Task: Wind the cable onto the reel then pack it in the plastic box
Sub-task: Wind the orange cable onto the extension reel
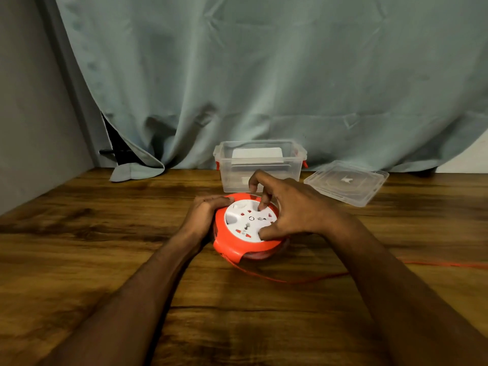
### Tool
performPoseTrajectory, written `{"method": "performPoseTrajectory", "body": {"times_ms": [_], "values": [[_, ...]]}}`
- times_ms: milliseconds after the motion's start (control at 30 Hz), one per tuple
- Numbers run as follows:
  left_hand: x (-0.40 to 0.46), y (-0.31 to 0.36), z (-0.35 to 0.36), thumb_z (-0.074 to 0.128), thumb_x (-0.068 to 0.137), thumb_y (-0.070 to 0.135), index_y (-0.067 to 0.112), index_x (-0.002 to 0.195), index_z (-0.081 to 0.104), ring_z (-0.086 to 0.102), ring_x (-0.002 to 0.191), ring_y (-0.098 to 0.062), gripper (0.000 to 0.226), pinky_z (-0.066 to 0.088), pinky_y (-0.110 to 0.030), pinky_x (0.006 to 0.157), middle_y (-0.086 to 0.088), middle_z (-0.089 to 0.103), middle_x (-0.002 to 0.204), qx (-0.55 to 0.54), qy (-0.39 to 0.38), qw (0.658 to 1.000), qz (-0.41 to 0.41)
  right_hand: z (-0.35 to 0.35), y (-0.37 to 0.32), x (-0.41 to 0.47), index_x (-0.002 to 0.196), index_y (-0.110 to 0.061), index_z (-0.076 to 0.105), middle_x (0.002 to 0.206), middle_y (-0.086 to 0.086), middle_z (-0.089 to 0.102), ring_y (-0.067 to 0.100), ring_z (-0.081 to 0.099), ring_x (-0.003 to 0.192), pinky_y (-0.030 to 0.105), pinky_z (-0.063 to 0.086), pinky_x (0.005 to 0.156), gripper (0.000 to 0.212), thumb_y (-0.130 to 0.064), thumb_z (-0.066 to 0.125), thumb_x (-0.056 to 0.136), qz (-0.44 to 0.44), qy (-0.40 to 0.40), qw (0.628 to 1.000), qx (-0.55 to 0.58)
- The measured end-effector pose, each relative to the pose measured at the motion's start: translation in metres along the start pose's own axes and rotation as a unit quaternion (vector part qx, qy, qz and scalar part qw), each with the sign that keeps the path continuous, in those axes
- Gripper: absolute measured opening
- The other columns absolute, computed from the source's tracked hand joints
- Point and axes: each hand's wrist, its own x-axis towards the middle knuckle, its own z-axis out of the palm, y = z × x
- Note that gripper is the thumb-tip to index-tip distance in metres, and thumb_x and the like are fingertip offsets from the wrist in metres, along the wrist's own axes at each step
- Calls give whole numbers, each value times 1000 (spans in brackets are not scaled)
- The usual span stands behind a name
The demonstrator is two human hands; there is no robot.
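Note:
A round orange reel (227, 247) with a white socket face (245, 220) lies flat on the wooden table. My left hand (203, 215) grips its left rim. My right hand (287, 207) is over the white face, with a fingertip pushed into a recess near the top and the thumb pressed on the near edge. A thin orange cable (303, 280) leaves the reel's front and runs right across the table, off the frame. Behind the reel stands the clear plastic box (264, 165), open, with orange latches.
The box's clear lid (351, 182) lies flat to its right. A grey-green curtain (264, 75) hangs along the back edge of the table. A grey wall closes off the left side. Bare wood (105, 247) stretches left of the reel.

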Motion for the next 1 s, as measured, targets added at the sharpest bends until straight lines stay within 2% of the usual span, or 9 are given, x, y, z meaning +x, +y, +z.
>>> {"method": "performPoseTrajectory", "body": {"times_ms": [100,200,367,433,633,733,833,900,1000], "values": [[1,-1,1,61,90,2,-12,100,74,68,95,-47,21,52,-65,96,-42,70,108,-15,2,1000,-9,6,-4,0,111,-45,40,86,-14,60,10,57,83,28,38,58,71,-71,81,59,13,26,999,-44],[1,-2,1,62,88,2,-8,94,76,69,94,-47,18,54,-64,95,-41,71,106,-16,3,1000,-5,13,-10,3,99,-40,51,82,-17,55,9,52,79,26,30,57,62,-78,74,56,33,53,995,-81],[7,-6,-3,64,88,2,5,78,82,74,75,-32,21,58,-39,77,-24,79,87,-5,-5,1000,19,29,-19,10,83,-30,63,89,-13,62,13,54,80,24,27,55,49,-74,67,65,38,95,992,-79],[7,-6,-3,64,88,2,8,73,82,74,71,-29,24,58,-35,72,-19,79,82,-4,-11,1000,20,32,-21,10,80,-27,63,87,-11,64,14,55,80,23,25,55,45,-71,66,68,29,104,991,-81],[8,-6,-3,66,87,5,6,80,83,72,86,-41,18,56,-50,85,-30,77,95,-2,-5,1000,19,25,-20,6,91,-33,59,67,-16,52,9,53,70,27,27,54,43,-70,70,71,24,108,992,-54],[7,-7,-3,71,83,13,6,78,81,69,77,-37,13,54,-46,76,-26,78,89,10,6,1000,20,18,-16,4,97,-37,60,64,-13,58,4,54,65,26,33,58,34,-56,74,73,20,122,992,-25],[5,-7,-2,73,75,24,9,71,78,65,66,-28,16,50,-34,65,-20,74,75,29,9,999,26,9,-10,2,108,-40,59,86,-16,68,-4,55,71,22,35,56,43,-29,74,70,3,81,997,4],[5,-8,-2,73,82,18,13,65,77,63,57,-18,18,47,-26,57,-10,72,66,38,5,999,35,5,-7,3,112,-41,59,104,-20,68,-11,54,76,22,38,56,53,-22,74,65,1,29,1000,10],[5,-8,-3,72,87,12,14,62,76,60,55,-16,25,46,-24,54,-8,71,65,46,2,998,41,4,-4,4,121,-43,57,111,-24,67,-12,54,80,28,46,62,65,-17,74,64,5,-12,1000,22]]}}
